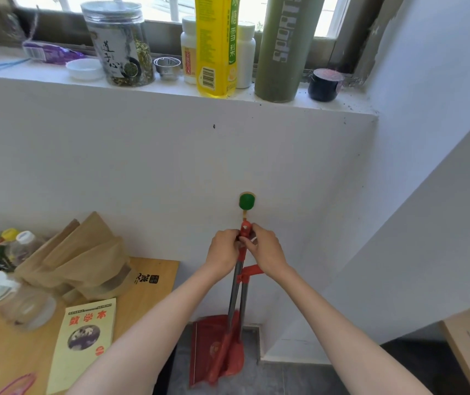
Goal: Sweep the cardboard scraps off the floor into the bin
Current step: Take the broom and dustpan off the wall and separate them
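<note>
Dustpan [216, 352] is hanging upright against the white wall [142, 166], its red pan reaching down towards the grey floor [285, 377]. Two thin metal shafts [238, 297] are running up from it, joined by a red clip [249, 272]. The second shaft is probably carrying the broom, though I cannot make out its head. Both shafts are ending in red handle tops [244, 230], sitting just under a green hook [247, 201].

The left grip [224, 248] and the right grip [266, 249] are both closing round those tops, fingers curling on them from either side. The set is looking light and stiff, all hollow tube and thin plastic. It is long, though, so the pan end is likely to be swinging once it is off the hook, and holding lower on the shafts, near the clip, is looking like the steadier hold.

Cardboard scraps and the bin are not showing in this view. To the left, a wooden surface [154, 283] is carrying brown paper bags [79, 258] and a yellow booklet [85, 337].
</note>
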`<move>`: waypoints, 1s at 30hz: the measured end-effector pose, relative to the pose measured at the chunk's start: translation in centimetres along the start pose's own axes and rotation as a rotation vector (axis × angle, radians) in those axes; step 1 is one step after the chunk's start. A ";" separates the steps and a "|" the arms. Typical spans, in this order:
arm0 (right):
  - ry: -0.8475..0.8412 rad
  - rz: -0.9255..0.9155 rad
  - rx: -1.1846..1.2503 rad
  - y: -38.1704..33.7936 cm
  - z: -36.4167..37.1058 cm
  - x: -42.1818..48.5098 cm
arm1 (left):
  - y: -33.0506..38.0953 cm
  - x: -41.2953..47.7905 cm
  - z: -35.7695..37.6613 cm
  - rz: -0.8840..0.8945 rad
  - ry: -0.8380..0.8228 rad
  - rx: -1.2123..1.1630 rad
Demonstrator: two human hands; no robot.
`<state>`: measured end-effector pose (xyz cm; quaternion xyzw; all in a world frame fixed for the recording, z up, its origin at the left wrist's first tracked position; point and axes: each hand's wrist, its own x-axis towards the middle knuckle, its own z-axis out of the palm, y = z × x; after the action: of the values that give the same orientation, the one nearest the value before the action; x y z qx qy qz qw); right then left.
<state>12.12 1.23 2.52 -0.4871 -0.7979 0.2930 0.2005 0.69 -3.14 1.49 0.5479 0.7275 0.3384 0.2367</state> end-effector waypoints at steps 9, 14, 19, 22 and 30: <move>0.074 -0.089 0.037 -3.3 -3.3 -4.9 | 2.7 -4.7 -2.3 0.081 -0.113 -0.113; 0.142 -0.115 0.021 -5.3 -4.5 -8.9 | 3.4 -8.8 -1.9 0.079 -0.146 -0.235; 0.174 -0.131 0.103 -6.2 -6.5 -13.3 | 5.2 -12.4 -2.5 0.156 -0.136 -0.238; 0.100 -0.148 0.113 -6.8 -8.3 -15.8 | 6.4 -14.7 -3.0 0.196 -0.138 -0.206; -0.163 -0.079 -0.032 -2.4 -10.0 -23.5 | 10.3 -21.8 -4.3 0.225 -0.174 -0.214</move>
<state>27.03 -17.89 10.77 -0.4331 -0.8348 0.3105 0.1386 10.49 -23.25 11.48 0.6246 0.5983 0.3897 0.3162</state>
